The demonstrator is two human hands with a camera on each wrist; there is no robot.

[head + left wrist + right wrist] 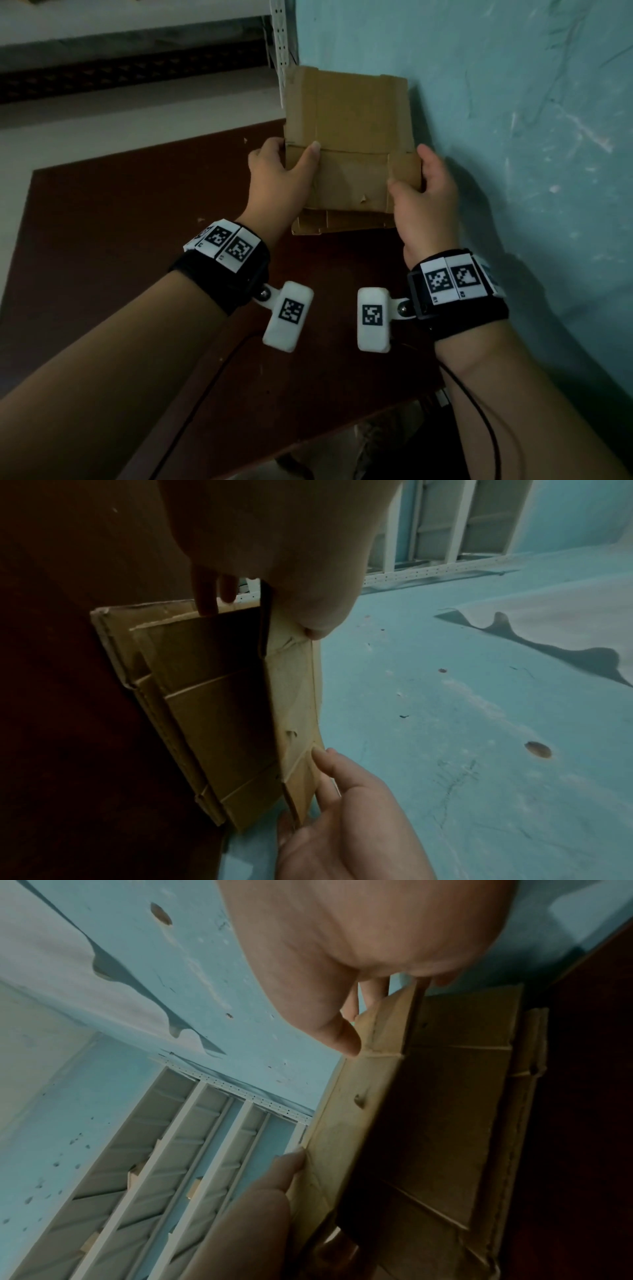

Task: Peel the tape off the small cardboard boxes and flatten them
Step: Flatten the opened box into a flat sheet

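Cardboard box (349, 137) flattened, held up over dark red worktop (137, 274), right next to blue wall (513, 137). Second flattened box (329, 224) lying on worktop underneath, near edge poking out. Nothing visible inside either. Left hand (279, 174) pinches left edge, thumb on top, fingers behind. Right hand (428, 192) pinches right flap same way. Both forearms reach forward, wrist bands (226, 263) with markers on. White shelving (171, 1150) behind.

Your flattened box (349, 137) sits above the table (137, 240), your left hand (277, 178) left of it, your right hand (428, 195) right, wall (513, 102) beyond.
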